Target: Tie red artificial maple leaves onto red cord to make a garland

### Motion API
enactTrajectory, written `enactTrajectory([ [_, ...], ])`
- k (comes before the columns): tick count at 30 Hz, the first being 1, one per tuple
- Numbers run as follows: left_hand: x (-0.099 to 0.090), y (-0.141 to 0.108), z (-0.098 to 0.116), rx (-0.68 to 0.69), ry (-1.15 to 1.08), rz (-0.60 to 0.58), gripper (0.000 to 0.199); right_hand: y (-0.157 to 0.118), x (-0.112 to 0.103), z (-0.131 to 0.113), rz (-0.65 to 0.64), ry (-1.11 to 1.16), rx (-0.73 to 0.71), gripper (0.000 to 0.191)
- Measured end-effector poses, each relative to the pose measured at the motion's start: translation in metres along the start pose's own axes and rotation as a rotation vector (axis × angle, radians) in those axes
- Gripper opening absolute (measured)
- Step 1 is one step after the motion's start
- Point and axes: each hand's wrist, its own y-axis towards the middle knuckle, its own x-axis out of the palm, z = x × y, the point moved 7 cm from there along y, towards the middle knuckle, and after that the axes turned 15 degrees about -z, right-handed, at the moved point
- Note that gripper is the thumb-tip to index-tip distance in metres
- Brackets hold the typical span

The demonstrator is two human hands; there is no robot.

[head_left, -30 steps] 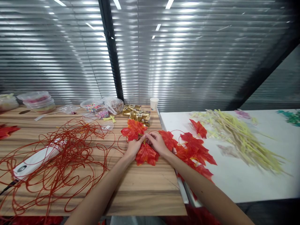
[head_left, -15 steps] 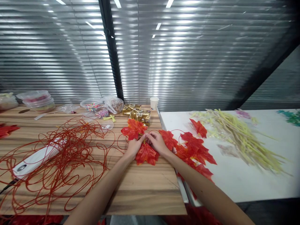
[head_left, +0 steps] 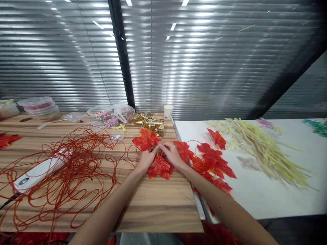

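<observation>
Bare left hand [head_left: 146, 160] and bare right hand [head_left: 172, 154] meet, fingertips pinching at stems between upper red-orange maple-shaped artificial leaf [head_left: 146, 139] and lower red maple-shaped artificial leaf [head_left: 160, 168], over brown striped wood-grain table [head_left: 158, 211]. Left: tangled thin red cord [head_left: 83, 149] lying across long white plastic device [head_left: 38, 175]. Behind hands: shiny gold foil packets [head_left: 154, 126], small white paper cup [head_left: 168, 112]. Right: heap of red maple-shaped leaves [head_left: 217, 165] along white tabletop [head_left: 247, 204]; long thin pale-yellow strips [head_left: 273, 154] beyond.

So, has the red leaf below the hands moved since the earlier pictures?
No: judged against the wooden table, the red leaf shows no visible shift either way.
</observation>
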Motion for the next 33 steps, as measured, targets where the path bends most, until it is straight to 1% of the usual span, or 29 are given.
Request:
enactTrajectory([
  [5,0.000,-0.002,0.005,-0.017,0.094,0.004,0.031,0.000,0.000,0.002,-0.004,-0.009,-0.001,0.033],
  [12,-0.002,-0.004,0.007,-0.073,0.236,0.010,0.036,0.000,0.001,-0.001,-0.003,0.000,-0.012,0.031],
  [24,0.001,-0.005,0.019,0.040,0.265,-0.007,0.026,-0.001,0.002,0.000,-0.010,-0.052,-0.022,0.033],
  [28,0.001,-0.008,0.022,0.030,0.269,0.003,0.026,-0.001,0.002,-0.001,-0.012,-0.059,-0.018,0.034],
  [33,0.002,-0.009,0.024,0.002,0.303,0.000,0.031,-0.001,0.002,-0.001,-0.018,-0.053,-0.015,0.034],
])
